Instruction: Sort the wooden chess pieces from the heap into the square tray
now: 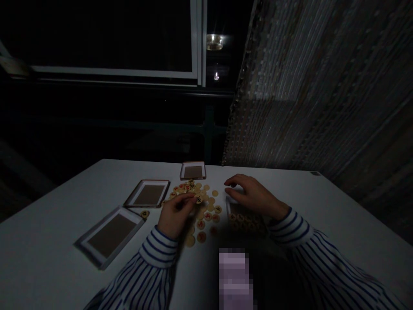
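Note:
My left hand (176, 214) pinches a round xiangqi piece (198, 199) with a black character, thumb and fingertips at its edge. It hangs over a loose pile of such pieces, some red-marked (200, 224), others with plain pale faces (190, 240). My right hand (256, 196) hovers to the right of the pile, thumb and fingers parted with nothing between them. Beneath it stands a box (228, 211) holding several pieces side by side; my wrist and sleeve cover part of it.
Three shallow trays lie on the white table (48, 241): a large one (82, 245), a middle one (132, 196) and a small one (192, 162). One piece (144, 214) rests by the large tray's corner. A bead curtain (277, 107) hangs behind on the right.

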Demonstrator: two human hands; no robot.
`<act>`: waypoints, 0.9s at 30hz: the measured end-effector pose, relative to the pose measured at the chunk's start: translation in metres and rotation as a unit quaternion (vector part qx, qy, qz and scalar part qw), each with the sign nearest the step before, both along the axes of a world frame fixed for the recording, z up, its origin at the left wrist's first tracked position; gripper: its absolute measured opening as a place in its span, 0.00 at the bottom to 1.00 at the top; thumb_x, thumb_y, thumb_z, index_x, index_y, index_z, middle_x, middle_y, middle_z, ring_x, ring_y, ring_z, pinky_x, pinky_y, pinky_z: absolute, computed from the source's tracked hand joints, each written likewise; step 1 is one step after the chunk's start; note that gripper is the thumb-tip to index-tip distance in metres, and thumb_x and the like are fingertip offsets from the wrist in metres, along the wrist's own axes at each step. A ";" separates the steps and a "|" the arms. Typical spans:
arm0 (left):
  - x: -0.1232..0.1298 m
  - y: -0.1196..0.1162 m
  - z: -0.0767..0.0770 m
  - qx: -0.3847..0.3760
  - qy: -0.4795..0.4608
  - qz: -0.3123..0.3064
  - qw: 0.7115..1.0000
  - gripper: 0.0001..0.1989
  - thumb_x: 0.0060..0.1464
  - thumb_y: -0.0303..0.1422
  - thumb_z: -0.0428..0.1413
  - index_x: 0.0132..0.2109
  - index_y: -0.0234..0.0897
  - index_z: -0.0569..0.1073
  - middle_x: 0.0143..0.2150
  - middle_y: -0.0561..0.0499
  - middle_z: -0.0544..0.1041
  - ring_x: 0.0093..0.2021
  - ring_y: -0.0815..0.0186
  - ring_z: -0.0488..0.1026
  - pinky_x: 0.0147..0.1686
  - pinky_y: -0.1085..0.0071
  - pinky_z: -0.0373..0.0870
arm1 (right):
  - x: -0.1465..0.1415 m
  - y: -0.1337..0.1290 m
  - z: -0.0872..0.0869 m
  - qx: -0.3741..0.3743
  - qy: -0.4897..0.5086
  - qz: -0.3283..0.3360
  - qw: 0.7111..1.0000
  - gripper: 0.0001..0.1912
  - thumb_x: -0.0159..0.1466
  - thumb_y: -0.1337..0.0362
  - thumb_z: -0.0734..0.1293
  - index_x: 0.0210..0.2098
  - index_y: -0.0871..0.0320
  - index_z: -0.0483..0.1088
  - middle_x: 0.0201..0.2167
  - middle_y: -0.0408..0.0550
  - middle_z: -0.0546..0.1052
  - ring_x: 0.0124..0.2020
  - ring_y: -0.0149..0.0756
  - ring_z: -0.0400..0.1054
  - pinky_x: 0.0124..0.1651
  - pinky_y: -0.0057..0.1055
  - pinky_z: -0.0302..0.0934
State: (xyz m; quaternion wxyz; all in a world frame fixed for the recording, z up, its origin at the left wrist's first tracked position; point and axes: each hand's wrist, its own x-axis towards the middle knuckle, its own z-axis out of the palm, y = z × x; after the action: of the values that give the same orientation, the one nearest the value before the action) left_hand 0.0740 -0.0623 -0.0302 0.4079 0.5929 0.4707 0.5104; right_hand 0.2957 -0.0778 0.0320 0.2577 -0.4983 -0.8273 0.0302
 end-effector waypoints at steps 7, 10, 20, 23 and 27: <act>0.026 -0.009 0.009 -0.025 -0.018 -0.034 0.999 0.13 0.41 0.38 0.57 0.33 0.33 0.74 0.31 0.48 0.77 0.33 0.64 0.73 0.36 0.71 0.69 | 0.010 -0.003 -0.010 -0.028 0.058 0.007 0.998 0.11 0.58 0.62 0.60 0.37 0.59 0.69 0.33 0.46 0.73 0.35 0.32 0.66 0.40 0.30 0.58; 0.037 -0.009 0.006 -0.028 -0.024 -0.040 0.999 0.12 0.42 0.37 0.57 0.34 0.34 0.74 0.32 0.48 0.77 0.34 0.65 0.73 0.37 0.71 0.69 | 0.014 -0.005 -0.012 -0.043 0.065 0.004 0.997 0.11 0.58 0.62 0.60 0.38 0.59 0.69 0.32 0.46 0.74 0.34 0.32 0.66 0.39 0.30 0.58; 0.069 -0.010 0.012 -0.037 -0.030 -0.059 0.997 0.11 0.42 0.35 0.57 0.33 0.32 0.74 0.31 0.48 0.77 0.32 0.66 0.73 0.34 0.71 0.69 | 0.030 -0.012 -0.012 -0.090 0.087 -0.003 0.992 0.10 0.58 0.63 0.60 0.37 0.58 0.69 0.30 0.45 0.74 0.31 0.31 0.67 0.35 0.28 0.59; 0.080 -0.007 0.011 -0.038 -0.040 -0.071 0.996 0.11 0.41 0.35 0.57 0.33 0.33 0.74 0.30 0.48 0.77 0.31 0.66 0.73 0.33 0.72 0.69 | 0.037 -0.013 -0.014 -0.107 0.094 0.000 0.990 0.10 0.58 0.62 0.60 0.37 0.58 0.69 0.30 0.45 0.74 0.31 0.30 0.68 0.34 0.27 0.59; 0.094 -0.005 0.009 -0.053 -0.068 -0.075 0.993 0.12 0.40 0.34 0.58 0.33 0.32 0.74 0.29 0.48 0.77 0.31 0.66 0.73 0.32 0.72 0.69 | 0.045 -0.013 -0.015 -0.110 0.083 -0.007 0.990 0.11 0.58 0.62 0.59 0.39 0.57 0.68 0.30 0.45 0.75 0.31 0.31 0.68 0.34 0.27 0.59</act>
State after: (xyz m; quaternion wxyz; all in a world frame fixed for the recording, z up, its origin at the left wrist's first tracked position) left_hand 0.1677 -0.0675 -0.0213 0.5068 0.5680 0.4230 0.4915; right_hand 0.3411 -0.0910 0.0170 0.2692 -0.5255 -0.7909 0.1607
